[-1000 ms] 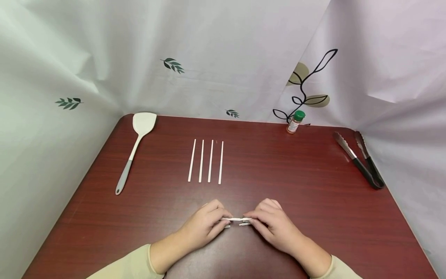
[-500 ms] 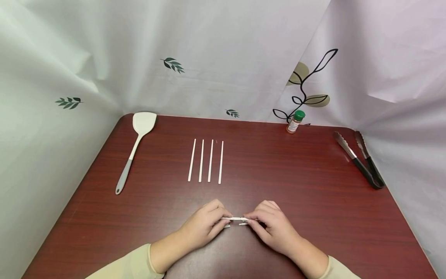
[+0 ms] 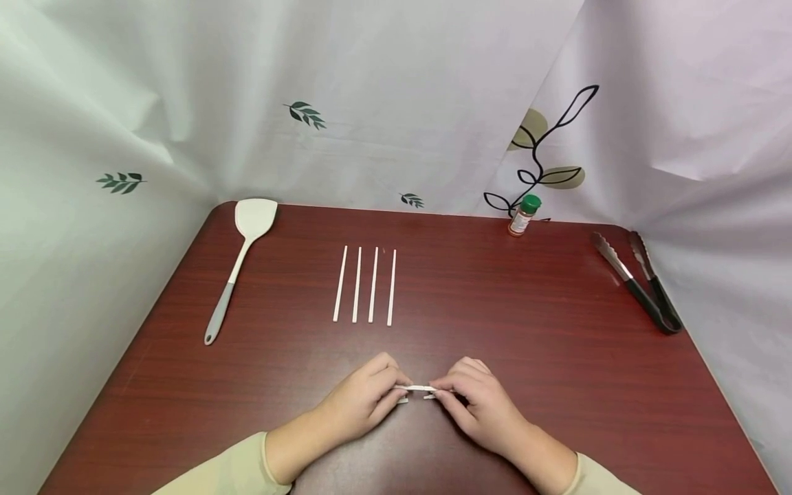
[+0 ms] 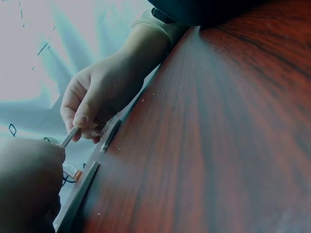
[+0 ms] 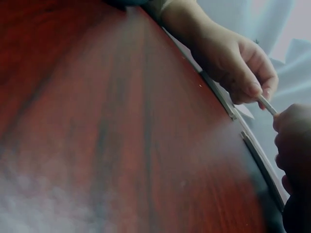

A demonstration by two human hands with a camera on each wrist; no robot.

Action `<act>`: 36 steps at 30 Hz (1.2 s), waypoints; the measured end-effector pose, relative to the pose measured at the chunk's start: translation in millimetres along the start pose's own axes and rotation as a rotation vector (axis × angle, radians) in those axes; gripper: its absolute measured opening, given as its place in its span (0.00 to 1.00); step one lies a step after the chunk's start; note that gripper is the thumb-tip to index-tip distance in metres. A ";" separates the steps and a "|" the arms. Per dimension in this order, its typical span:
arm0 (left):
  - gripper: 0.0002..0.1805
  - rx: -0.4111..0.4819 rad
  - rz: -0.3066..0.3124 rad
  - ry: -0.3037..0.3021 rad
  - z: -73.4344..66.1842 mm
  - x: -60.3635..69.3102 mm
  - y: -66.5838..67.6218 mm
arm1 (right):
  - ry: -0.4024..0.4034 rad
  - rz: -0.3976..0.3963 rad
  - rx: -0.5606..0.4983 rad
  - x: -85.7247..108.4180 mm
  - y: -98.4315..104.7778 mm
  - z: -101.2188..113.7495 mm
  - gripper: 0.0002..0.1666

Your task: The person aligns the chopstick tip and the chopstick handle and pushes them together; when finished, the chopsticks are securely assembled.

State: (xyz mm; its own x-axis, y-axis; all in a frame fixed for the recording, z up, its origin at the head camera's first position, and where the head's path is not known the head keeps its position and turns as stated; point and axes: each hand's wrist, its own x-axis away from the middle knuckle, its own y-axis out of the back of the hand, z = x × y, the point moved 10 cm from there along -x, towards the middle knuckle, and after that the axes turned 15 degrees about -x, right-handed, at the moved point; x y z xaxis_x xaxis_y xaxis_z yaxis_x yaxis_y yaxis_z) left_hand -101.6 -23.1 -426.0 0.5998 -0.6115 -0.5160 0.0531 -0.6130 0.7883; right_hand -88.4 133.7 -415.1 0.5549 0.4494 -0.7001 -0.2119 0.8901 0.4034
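Observation:
Both hands meet over the near middle of the table. A thin white stick (image 3: 421, 388) spans the short gap between them. The left hand (image 3: 361, 400) pinches one end between thumb and fingers, while the right hand (image 3: 481, 399) pinches the other. Most of the stick is hidden by the fingers. Below it, two stick pieces lie on the tabletop in line, their ends apart: in the left wrist view, one piece (image 4: 111, 136) is under the right hand and another piece (image 4: 80, 191) near the left. Farther back, several white sticks (image 3: 373, 285) lie side by side.
A white spatula with a grey handle (image 3: 244, 258) lies at the left. At the back stands a green-capped spice bottle (image 3: 521, 218). Metal tongs with black handles (image 3: 646, 295) lie near the right edge. Patterned white sheeting (image 3: 371, 103) encloses the dark red table (image 3: 526, 309).
My right hand has shifted slightly left, narrowing the gap between the hands. A small kink in the held stick near the right fingers no longer shows. The left hand stays almost still.

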 end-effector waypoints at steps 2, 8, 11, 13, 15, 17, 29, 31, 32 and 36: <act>0.06 0.001 0.001 0.001 -0.2 -0.4 0.0 | 0.008 -0.003 -0.007 -0.8 -0.9 1.5 0.05; 0.07 0.002 0.006 0.003 -1.0 -0.5 -0.5 | 0.029 -0.014 -0.029 -3.9 -0.6 5.8 0.03; 0.05 0.003 0.006 0.001 -1.7 -0.8 -0.5 | 0.032 -0.010 -0.037 -4.3 -0.8 6.9 0.03; 0.05 0.001 0.007 -0.001 -2.0 -0.8 -0.3 | 0.036 -0.006 -0.042 -4.6 -1.2 7.8 0.03; 0.06 0.000 -0.003 -0.016 -3.3 -1.0 1.0 | 0.040 -0.003 -0.049 -5.1 -1.8 8.3 0.03; 0.06 0.001 -0.019 -0.036 -4.6 -1.2 2.7 | 0.042 -0.001 -0.055 -6.1 -2.5 8.6 0.04; 0.02 0.031 -0.082 -0.099 -5.9 0.9 9.3 | 0.047 -0.002 -0.062 -9.9 -8.0 10.5 0.02; 0.02 0.031 -0.092 -0.098 -6.0 1.2 10.0 | 0.046 0.000 -0.062 -10.2 -8.5 10.8 0.02; 0.01 0.029 -0.098 -0.096 -6.1 1.1 10.2 | 0.043 0.000 -0.061 -10.2 -8.4 10.8 0.02; 0.06 0.020 -0.105 -0.073 -7.1 0.1 8.8 | 0.024 -0.016 -0.058 -7.7 -4.5 10.0 0.03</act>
State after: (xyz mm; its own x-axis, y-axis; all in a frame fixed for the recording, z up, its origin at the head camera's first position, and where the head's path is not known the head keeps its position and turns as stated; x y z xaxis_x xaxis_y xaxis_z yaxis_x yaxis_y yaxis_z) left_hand -95.4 -25.0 -416.8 0.5320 -0.5779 -0.6188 0.0965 -0.6847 0.7224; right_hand -83.7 125.5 -405.6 0.5396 0.4357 -0.7204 -0.2498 0.9000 0.3572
